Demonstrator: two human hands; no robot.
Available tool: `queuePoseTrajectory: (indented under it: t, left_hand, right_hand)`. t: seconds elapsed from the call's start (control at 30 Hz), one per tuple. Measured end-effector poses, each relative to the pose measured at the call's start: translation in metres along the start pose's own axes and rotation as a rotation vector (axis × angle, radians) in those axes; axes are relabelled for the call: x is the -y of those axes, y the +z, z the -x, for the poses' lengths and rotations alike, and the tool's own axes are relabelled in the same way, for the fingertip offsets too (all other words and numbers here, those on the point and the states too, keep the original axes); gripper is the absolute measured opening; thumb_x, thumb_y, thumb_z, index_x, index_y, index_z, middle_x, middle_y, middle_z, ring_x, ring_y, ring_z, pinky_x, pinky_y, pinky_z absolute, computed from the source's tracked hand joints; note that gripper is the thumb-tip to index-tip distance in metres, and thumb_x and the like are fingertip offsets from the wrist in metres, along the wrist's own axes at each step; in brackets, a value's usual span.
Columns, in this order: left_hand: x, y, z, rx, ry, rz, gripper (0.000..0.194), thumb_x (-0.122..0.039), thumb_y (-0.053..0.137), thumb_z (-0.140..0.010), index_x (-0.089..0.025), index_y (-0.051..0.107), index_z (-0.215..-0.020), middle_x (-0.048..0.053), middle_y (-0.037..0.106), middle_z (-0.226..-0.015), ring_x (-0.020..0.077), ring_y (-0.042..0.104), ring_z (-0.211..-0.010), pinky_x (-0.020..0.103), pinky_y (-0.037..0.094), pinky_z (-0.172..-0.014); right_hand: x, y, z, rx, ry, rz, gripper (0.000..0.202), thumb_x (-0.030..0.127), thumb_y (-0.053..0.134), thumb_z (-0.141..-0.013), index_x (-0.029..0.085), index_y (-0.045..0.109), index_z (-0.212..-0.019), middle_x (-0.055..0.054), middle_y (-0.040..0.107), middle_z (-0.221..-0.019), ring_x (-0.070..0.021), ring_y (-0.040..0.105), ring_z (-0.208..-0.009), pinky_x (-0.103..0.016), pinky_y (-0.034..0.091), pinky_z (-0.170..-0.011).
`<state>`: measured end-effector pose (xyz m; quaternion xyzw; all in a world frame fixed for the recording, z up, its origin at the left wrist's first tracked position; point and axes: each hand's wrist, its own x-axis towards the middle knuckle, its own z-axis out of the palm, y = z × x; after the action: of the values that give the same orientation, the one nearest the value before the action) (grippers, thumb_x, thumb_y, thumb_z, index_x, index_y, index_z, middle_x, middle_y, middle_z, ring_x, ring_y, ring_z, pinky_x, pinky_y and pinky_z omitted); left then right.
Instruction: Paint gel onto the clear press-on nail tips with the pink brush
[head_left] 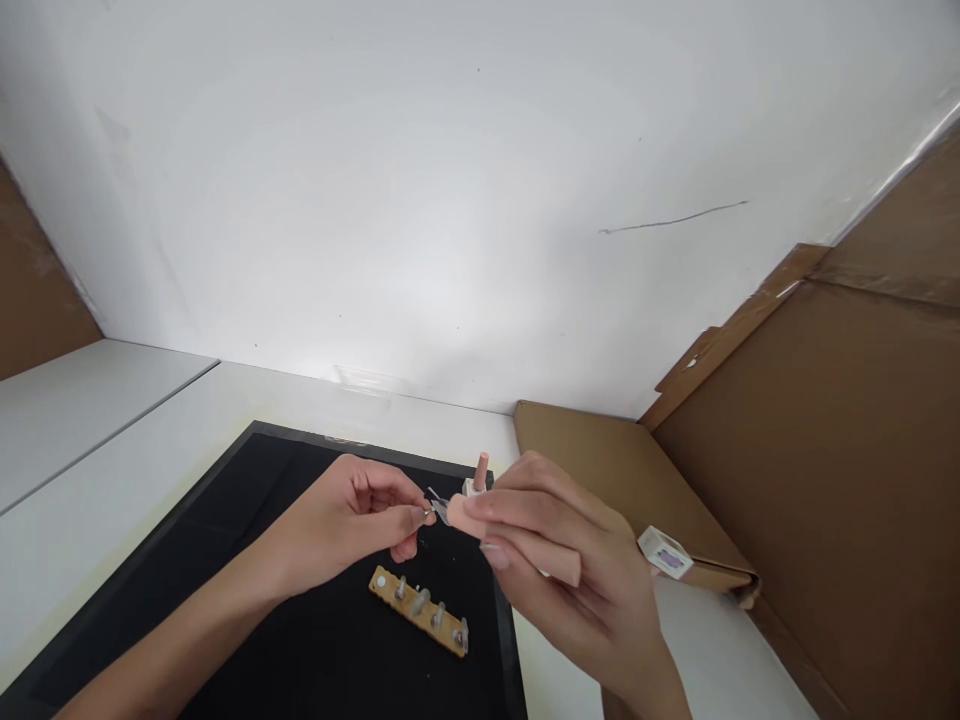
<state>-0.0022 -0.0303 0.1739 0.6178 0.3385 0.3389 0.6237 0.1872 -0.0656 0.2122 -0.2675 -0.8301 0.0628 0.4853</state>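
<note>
My left hand (371, 515) is closed in a pinch, thumb against fingers, on the end of a small clear piece (439, 507) that looks like a false nail tip. My right hand (566, 560) wraps round a pale pink cylinder (469, 516), its rounded end close to the clear piece; whether they touch I cannot tell. Just behind the right fingers stands a white bottle (474, 487) with a slim pink cap (481, 470), partly hidden. Below the hands lies a wooden strip (409, 597) carrying several small clear pieces on stands.
A black mat (300, 640) with a dark rim covers much of the white table (262, 390). To the right are a flat cardboard box (592, 440) and a small white container (665, 553) with a purple label. A white wall and cardboard panels (847, 430) enclose the space.
</note>
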Motion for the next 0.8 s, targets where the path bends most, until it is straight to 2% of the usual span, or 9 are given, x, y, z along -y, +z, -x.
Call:
queuePoseTrajectory:
  t: [0.13, 0.3, 0.47, 0.57, 0.67, 0.8]
  left_hand:
    - [-0.0002, 0.0010, 0.0002, 0.004, 0.004, 0.010, 0.013, -0.023, 0.062, -0.077, -0.014, 0.069, -0.071, -0.001, 0.062, -0.053, 0.0113, 0.055, -0.054, 0.025, 0.045, -0.058]
    - [0.0016, -0.0001, 0.0007, 0.005, 0.016, 0.021, 0.013, -0.024, 0.063, -0.077, -0.015, 0.069, -0.069, 0.000, 0.062, -0.054, 0.0121, 0.056, -0.055, 0.026, 0.046, -0.060]
    - [0.0028, -0.0019, 0.0014, 0.029, 0.027, 0.049, 0.012, -0.023, 0.064, -0.078, -0.015, 0.072, -0.075, 0.000, 0.063, -0.056, 0.0120, 0.057, -0.056, 0.026, 0.046, -0.061]
    - [0.0031, -0.0037, 0.0011, 0.041, 0.042, 0.069, 0.013, -0.022, 0.063, -0.080, -0.016, 0.073, -0.075, -0.001, 0.063, -0.055, 0.0117, 0.056, -0.057, 0.026, 0.047, -0.063]
    - [0.0023, -0.0059, 0.0001, 0.049, 0.059, 0.071, 0.013, -0.021, 0.062, -0.081, -0.017, 0.073, -0.074, -0.001, 0.062, -0.055, 0.0113, 0.056, -0.058, 0.026, 0.047, -0.065]
    - [0.0001, -0.0070, 0.0001, 0.079, 0.079, 0.043, 0.012, -0.021, 0.063, -0.081, -0.016, 0.073, -0.076, 0.000, 0.062, -0.058, 0.0122, 0.057, -0.060, 0.027, 0.047, -0.065]
  right_hand:
    - [-0.0002, -0.0012, -0.0004, -0.002, -0.005, 0.005, 0.019, 0.004, 0.052, -0.079, 0.020, 0.063, -0.081, -0.001, 0.058, -0.063, -0.0139, 0.054, -0.056, -0.026, 0.046, -0.049]
    - [-0.0016, -0.0016, -0.0003, -0.024, 0.009, -0.032, 0.018, 0.009, 0.055, -0.082, 0.020, 0.065, -0.092, -0.002, 0.059, -0.067, -0.0137, 0.054, -0.058, -0.025, 0.044, -0.047]
    - [-0.0042, -0.0016, 0.0011, -0.031, 0.017, -0.076, 0.018, 0.004, 0.053, -0.079, 0.019, 0.063, -0.079, -0.001, 0.058, -0.062, -0.0123, 0.052, -0.056, -0.024, 0.043, -0.048]
    - [-0.0049, -0.0021, 0.0023, -0.072, 0.010, -0.121, 0.017, 0.005, 0.054, -0.080, 0.019, 0.064, -0.083, -0.003, 0.062, -0.068, -0.0127, 0.052, -0.059, -0.025, 0.045, -0.051]
    - [-0.0039, -0.0020, 0.0025, -0.058, 0.027, -0.123, 0.018, 0.007, 0.056, -0.081, 0.019, 0.066, -0.090, -0.003, 0.062, -0.071, -0.0127, 0.053, -0.060, -0.025, 0.047, -0.052]
    - [-0.0026, -0.0022, 0.0018, -0.038, 0.021, -0.134, 0.018, 0.004, 0.054, -0.079, 0.019, 0.065, -0.079, -0.001, 0.058, -0.061, -0.0128, 0.051, -0.055, -0.025, 0.044, -0.048]
